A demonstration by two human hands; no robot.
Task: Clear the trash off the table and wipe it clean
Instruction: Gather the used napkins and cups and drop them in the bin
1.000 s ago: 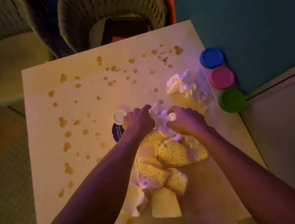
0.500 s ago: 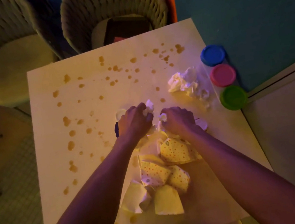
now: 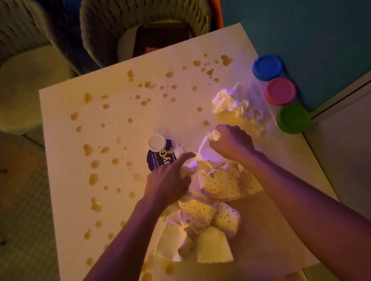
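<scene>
A pale square table [image 3: 88, 201] is spattered with brown drops. At its near middle lies a heap of crushed dotted paper cups [image 3: 213, 208] and white paper. My right hand [image 3: 231, 143] grips a wad of white paper at the heap's far edge. My left hand [image 3: 168, 180] rests on the heap's left side, index finger stretched out, other fingers curled into the paper. A dark blue pouch with a white cap [image 3: 159, 153] lies flat just beyond my left hand. A crumpled white tissue [image 3: 234, 102] sits at the right.
Three tubs with blue [image 3: 267, 67], pink [image 3: 280, 91] and green [image 3: 292, 118] lids stand along the table's right edge by a teal wall. Two woven chairs [image 3: 144, 10] stand behind the table. Tiled floor lies to the left.
My left hand has pulled back toward me and uncovered the blue pouch; its index finger is now extended. My right hand has shifted slightly right, still holding white paper.
</scene>
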